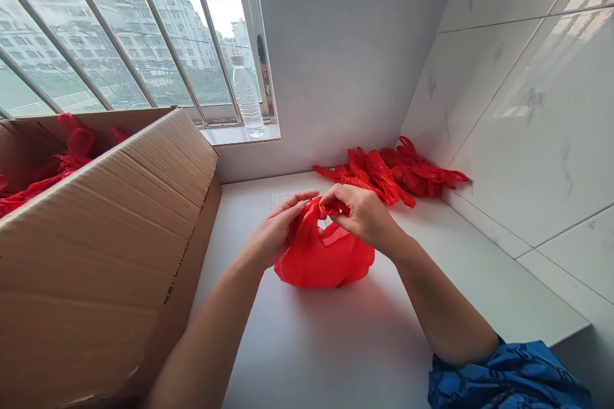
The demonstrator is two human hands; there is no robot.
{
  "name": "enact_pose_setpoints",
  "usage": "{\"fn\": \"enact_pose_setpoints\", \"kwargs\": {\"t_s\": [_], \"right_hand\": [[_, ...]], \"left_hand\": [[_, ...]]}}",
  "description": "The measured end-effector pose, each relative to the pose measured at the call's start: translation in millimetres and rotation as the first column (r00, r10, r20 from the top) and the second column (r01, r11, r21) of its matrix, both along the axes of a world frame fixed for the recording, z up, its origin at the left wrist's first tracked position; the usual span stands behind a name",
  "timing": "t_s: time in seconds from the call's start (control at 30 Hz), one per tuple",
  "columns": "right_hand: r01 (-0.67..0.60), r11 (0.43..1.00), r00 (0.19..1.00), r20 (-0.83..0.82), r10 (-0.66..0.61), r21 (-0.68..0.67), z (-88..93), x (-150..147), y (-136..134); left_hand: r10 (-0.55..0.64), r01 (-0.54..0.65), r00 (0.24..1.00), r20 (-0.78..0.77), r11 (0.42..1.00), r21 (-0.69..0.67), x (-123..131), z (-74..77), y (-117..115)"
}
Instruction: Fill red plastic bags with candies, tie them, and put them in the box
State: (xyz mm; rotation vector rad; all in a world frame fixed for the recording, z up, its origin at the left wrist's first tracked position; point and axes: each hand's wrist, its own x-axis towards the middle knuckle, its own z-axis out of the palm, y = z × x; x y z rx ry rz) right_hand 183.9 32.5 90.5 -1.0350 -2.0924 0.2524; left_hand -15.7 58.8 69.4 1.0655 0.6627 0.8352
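A red plastic bag [322, 263] with something bulky inside rests on the white tabletop [355, 345] in front of me. My left hand [281, 227] is closed on the gathered upper left part of the bag, its fingers reaching toward the top. With thumb and fingers pinched together, my right hand [359, 214] grips a bunched handle of the same bag. A gap shows between the handles, just under my right fingers. What the bag contains is hidden.
A large cardboard box [119, 223] stands at the left with red plastic bags [77, 140] inside. More crumpled red bags [384, 169] lie against the back wall. A clear water bottle [248, 102] stands on the sill of a barred window. White tiles [537, 115] cover the right wall.
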Motion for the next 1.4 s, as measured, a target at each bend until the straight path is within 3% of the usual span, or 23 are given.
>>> {"fn": "enact_pose_setpoints", "kwargs": {"t_s": [0.17, 0.27, 0.4, 0.53, 0.7, 0.77, 0.83, 0.87, 0.93, 1.0, 1.03, 1.1, 1.17, 1.23, 1.27, 1.4], "right_hand": [[-0.014, 0.997, 0.998, 0.062, 0.009, 0.082, -4.6, -4.3, -1.8], [-0.064, 0.991, 0.995, 0.088, 0.054, 0.118, -5.4, -2.7, -3.7], [-0.159, 0.98, 0.987, 0.044, 0.155, 0.119, -6.4, 12.2, -13.8], [-0.286, 0.954, 0.951, -0.151, 0.271, -0.086, -16.3, 43.2, -37.8], [-0.412, 0.751, 0.911, -0.258, 0.322, -0.516, -34.8, 87.1, -58.2], [-0.419, 0.661, 0.908, -0.282, 0.309, -0.623, -39.4, 102.5, -56.5], [-0.396, 0.606, 0.918, -0.299, 0.26, -0.69, -43.2, 114.8, -51.2], [-0.346, 0.627, 0.938, -0.28, 0.206, -0.698, -45.6, 118.3, -48.2], [-0.159, 0.754, 0.984, -0.164, 0.069, -0.637, -52.9, 117.0, -43.0], [0.005, 0.88, 1.0, 0.017, 0.004, -0.475, -64.3, 101.8, -39.5], [0.023, 0.924, 0.994, 0.11, 0.021, -0.381, -71.2, 89.4, -38.4], [-0.058, 0.973, 0.964, 0.242, 0.113, -0.223, -86.1, 59.9, -36.6], [-0.116, 0.991, 0.942, 0.307, 0.133, -0.073, -101.0, 32.4, -34.2], [-0.115, 0.993, 0.938, 0.331, 0.1, 0.024, -115.4, 14.3, -30.1], [-0.099, 0.994, 0.936, 0.342, 0.077, 0.048, -122.2, 9.4, -27.5], [-0.044, 0.995, 0.915, 0.403, 0.006, 0.085, -145.0, 6.2, -19.2]], "left_hand": [[-0.093, 0.092, 0.995, -0.027, 0.995, -0.028, 0.9, -5.3, 3.5], [-0.039, 0.041, 0.998, -0.046, 0.998, 0.041, 2.2, -7.8, 6.3], [0.138, -0.119, 0.987, -0.088, 0.974, 0.194, -4.7, -13.1, 15.1], [0.445, -0.349, 0.876, -0.187, 0.852, 0.39, -28.2, -32.0, 23.7], [0.626, -0.442, 0.688, -0.368, 0.763, 0.472, -55.4, -67.5, 10.0], [0.636, -0.443, 0.674, -0.377, 0.756, 0.483, -60.6, -76.3, 0.4], [0.594, -0.414, 0.696, -0.403, 0.791, 0.45, -65.1, -80.7, -8.0], [0.552, -0.386, 0.713, -0.432, 0.824, 0.414, -67.2, -81.5, -11.8], [0.451, -0.307, 0.73, -0.514, 0.888, 0.343, -69.3, -81.3, -19.9], [0.377, -0.182, 0.713, -0.591, 0.914, 0.364, -64.8, -79.0, -30.1], [0.369, -0.104, 0.693, -0.619, 0.901, 0.421, -59.2, -77.4, -35.9], [0.414, 0.066, 0.652, -0.636, 0.804, 0.591, -42.4, -74.6, -47.2], [0.496, 0.213, 0.629, -0.598, 0.63, 0.747, -23.1, -74.7, -54.6], [0.557, 0.326, 0.61, -0.564, 0.473, 0.819, -8.3, -80.6, -56.3], [0.572, 0.374, 0.598, -0.562, 0.421, 0.826, -3.8, -85.9, -55.5], [0.615, 0.48, 0.523, -0.591, 0.36, 0.8, -2.3, -113.6, -49.5]]}}
